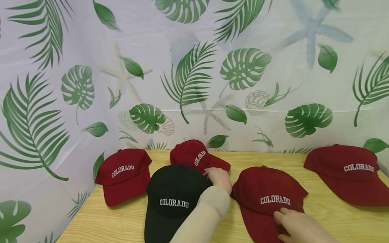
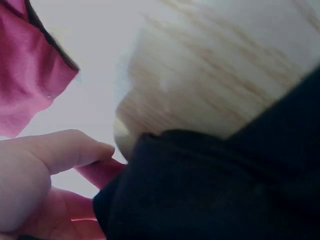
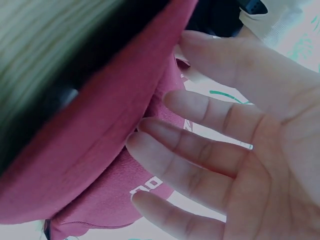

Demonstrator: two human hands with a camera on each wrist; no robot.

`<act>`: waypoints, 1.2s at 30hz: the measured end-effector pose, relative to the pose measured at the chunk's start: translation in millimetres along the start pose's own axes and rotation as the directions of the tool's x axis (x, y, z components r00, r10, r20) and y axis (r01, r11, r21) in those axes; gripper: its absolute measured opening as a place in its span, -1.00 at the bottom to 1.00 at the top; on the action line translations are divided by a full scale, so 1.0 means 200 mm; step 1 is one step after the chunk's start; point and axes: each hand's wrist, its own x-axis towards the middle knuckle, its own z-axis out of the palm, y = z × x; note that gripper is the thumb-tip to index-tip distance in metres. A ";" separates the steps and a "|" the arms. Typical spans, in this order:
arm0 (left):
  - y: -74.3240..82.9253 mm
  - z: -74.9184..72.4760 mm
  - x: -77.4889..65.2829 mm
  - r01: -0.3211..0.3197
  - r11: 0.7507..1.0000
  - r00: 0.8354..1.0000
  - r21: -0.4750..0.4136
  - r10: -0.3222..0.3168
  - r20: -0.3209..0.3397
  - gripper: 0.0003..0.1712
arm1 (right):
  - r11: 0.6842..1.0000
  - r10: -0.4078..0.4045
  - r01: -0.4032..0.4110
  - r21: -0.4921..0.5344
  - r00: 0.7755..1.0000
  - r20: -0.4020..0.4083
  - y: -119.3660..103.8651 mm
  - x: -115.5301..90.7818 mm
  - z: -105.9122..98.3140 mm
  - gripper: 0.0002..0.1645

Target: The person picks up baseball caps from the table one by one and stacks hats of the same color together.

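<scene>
My left hand (image 1: 219,179) reaches past the black cap (image 1: 174,189) and grips the brim of the tilted red cap (image 1: 189,153) behind it. In the left wrist view a sliver of red brim (image 2: 102,172) shows between the thumb and the lower fingers; the black cap covers the fingertips. Farther right, my right hand (image 1: 299,226) is at the edge of the brim of the front red cap (image 1: 267,189). Its fingers (image 3: 200,107) look long and nearly straight in the right wrist view, fingertips right at the red cloth. White COLORADO lettering marks every cap.
Another red cap (image 1: 126,175) sits at the left of the wooden table (image 1: 106,226), and one more red cap (image 1: 343,172) lies at the far right. A white leaf-printed curtain (image 1: 194,84) hangs behind the table and along its left side.
</scene>
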 end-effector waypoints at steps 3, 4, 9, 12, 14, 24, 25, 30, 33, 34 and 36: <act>0.00 0.00 0.00 -0.020 1.000 1.000 0.005 0.020 0.005 -0.66 | 0.999 0.036 -0.036 0.013 0.999 0.029 0.00 0.00 0.00 -0.65; 0.00 0.00 0.00 -0.026 1.000 1.000 0.005 0.026 0.005 -0.66 | 0.999 0.046 -0.046 0.020 0.998 0.039 0.00 0.01 0.00 -0.65; -0.01 -0.03 0.00 -0.038 0.999 0.999 0.001 0.038 -0.008 -0.63 | 0.999 0.036 -0.037 0.022 0.998 0.045 0.00 0.00 0.00 -0.65; -0.02 -0.06 -0.01 -0.026 0.999 0.999 -0.033 0.025 -0.023 -0.62 | 0.999 0.027 -0.027 0.017 0.999 0.034 0.01 0.00 0.00 -0.65; -0.03 -0.08 -0.02 -0.018 0.998 0.999 -0.062 0.016 -0.042 -0.62 | 0.999 0.040 -0.041 0.021 0.998 0.040 0.01 0.00 0.00 -0.65; -0.06 -0.16 -0.02 -0.019 0.981 0.975 -0.193 -0.025 -0.219 -0.67 | 0.999 0.034 -0.035 0.035 0.999 0.041 0.00 0.00 -0.01 -0.64; -0.06 -0.17 -0.02 -0.015 0.974 0.967 -0.225 -0.043 -0.252 -0.69 | 0.999 0.027 -0.028 0.033 0.999 0.036 0.00 0.00 -0.01 -0.64; -0.07 -0.21 -0.03 -0.049 0.952 0.928 -0.303 -0.069 -0.365 -0.75 | 1.000 -0.006 0.005 0.002 1.000 0.005 0.01 0.00 0.00 -0.64; -0.08 -0.24 -0.04 -0.096 0.950 0.916 -0.296 -0.032 -0.400 -0.65 | 1.000 -0.001 0.001 -0.007 1.000 0.001 0.01 0.00 0.01 -0.64; -0.08 -0.25 -0.05 -0.114 0.950 0.912 -0.291 -0.016 -0.410 -0.57 | 1.000 0.001 -0.001 -0.009 1.000 0.000 0.01 0.00 0.01 -0.64; -0.08 -0.27 -0.06 -0.145 0.947 0.898 -0.285 0.005 -0.439 -0.45 | 1.000 -0.001 0.001 -0.012 1.000 -0.003 0.01 0.00 0.01 -0.64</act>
